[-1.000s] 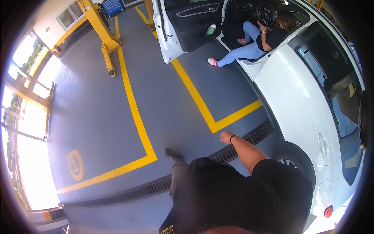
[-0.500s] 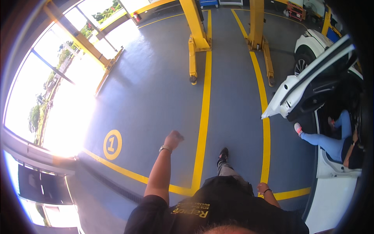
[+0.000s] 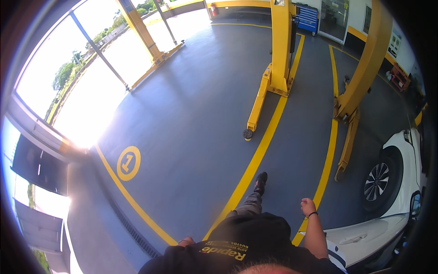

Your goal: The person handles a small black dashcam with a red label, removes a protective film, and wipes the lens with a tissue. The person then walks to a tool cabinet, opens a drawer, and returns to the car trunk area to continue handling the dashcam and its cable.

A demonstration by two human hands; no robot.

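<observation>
I am on a blue-grey workshop floor (image 3: 205,118), one dark shoe (image 3: 260,182) stretched ahead over it. My right hand (image 3: 308,208), with a dark band at the wrist, hangs in front of me at the right. Its fingers are curled in loosely, and nothing shows in them. Beside it runs a yellow floor line (image 3: 325,182), and a white car (image 3: 365,235) stands further right. My left hand (image 3: 185,241) is low at my left side. Only a small part of it shows past my dark shirt (image 3: 246,233), so its fingers cannot be made out.
Two yellow lift posts (image 3: 279,45) (image 3: 362,68) rise ahead, with low arms (image 3: 258,107) (image 3: 349,146) reaching along the floor. A blue tool cabinet (image 3: 306,19) stands at the back. Another yellow post (image 3: 137,27) is by the bright opening at left. A drain grate (image 3: 132,228) crosses the lower left.
My view has turned right and moved forward; the lift posts look nearer. My left hand has swung down and back, my right hand forward. The open car door and seated person have left view.
</observation>
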